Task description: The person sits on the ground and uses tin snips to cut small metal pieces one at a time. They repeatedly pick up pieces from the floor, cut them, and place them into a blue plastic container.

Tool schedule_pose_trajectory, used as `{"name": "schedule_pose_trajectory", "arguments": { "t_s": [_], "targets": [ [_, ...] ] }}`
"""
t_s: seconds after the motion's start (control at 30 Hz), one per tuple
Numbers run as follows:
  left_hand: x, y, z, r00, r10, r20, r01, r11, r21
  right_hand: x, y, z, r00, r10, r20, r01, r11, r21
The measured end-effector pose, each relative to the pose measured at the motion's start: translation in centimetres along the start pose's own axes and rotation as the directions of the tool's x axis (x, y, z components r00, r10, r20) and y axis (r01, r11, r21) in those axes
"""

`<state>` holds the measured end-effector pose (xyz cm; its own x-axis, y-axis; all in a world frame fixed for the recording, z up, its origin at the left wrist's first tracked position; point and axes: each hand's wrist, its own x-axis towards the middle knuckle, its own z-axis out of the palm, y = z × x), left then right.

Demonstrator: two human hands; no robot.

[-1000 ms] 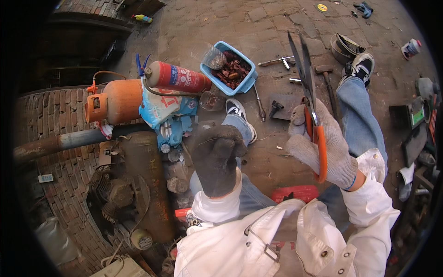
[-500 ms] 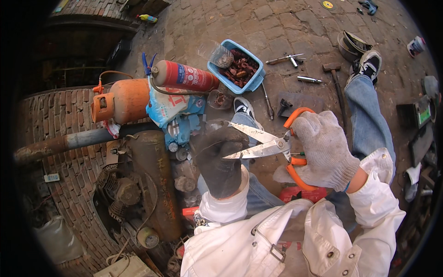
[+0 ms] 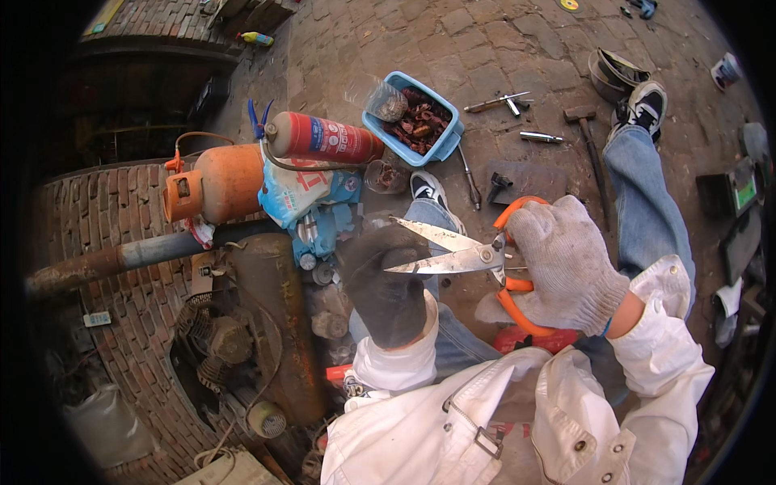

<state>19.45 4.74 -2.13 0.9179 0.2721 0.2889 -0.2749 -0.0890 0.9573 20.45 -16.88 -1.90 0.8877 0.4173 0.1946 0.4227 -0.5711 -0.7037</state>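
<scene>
The right hand [image 3: 566,259], fingers wrapped round orange handles [image 3: 517,284], presumably steadies scissors [image 3: 487,255], 2 blades [image 3: 444,263] parted, by the curled-fingered left hand [image 3: 384,289].

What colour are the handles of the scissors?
Orange; the scissors' handles show best in the head view.

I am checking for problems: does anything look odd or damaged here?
The gloves look mismatched: dark on the left hand, pale on the right hand. The open scissors also have stained-looking blades.
</scene>
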Motion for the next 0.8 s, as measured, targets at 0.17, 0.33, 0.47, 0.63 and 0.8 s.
{"name": "schedule_pose_trajectory", "arguments": {
  "t_s": [0.17,0.33,0.47,0.63,0.8],
  "targets": [
    [0.2,0.7,0.1,0.993,-0.111,0.033,0.114,0.988,-0.107,-0.1,-0.1,0.0,0.999,0.028,0.039,-0.028,1.000,0.005],
    [0.3,1.3,0.7,0.985,-0.172,-0.007,0.170,0.980,-0.108,-0.2,-0.2,0.2,0.998,0.051,0.045,-0.051,0.999,-0.001],
    [0.5,1.7,0.9,0.942,-0.334,-0.031,0.319,0.921,-0.224,-0.2,-0.2,0.3,0.998,0.054,0.024,-0.054,0.998,-0.025],
    [0.8,1.5,0.5,0.906,-0.421,0.034,0.404,0.840,-0.363,-0.3,-0.2,0.4,0.998,0.067,-0.005,-0.067,0.995,-0.078],
    [0.4,0.8,0.4,0.885,-0.465,0.025,0.407,0.747,-0.525,-0.4,-0.3,0.6,0.996,0.078,-0.050,-0.083,0.991,-0.105]
  ]
}}
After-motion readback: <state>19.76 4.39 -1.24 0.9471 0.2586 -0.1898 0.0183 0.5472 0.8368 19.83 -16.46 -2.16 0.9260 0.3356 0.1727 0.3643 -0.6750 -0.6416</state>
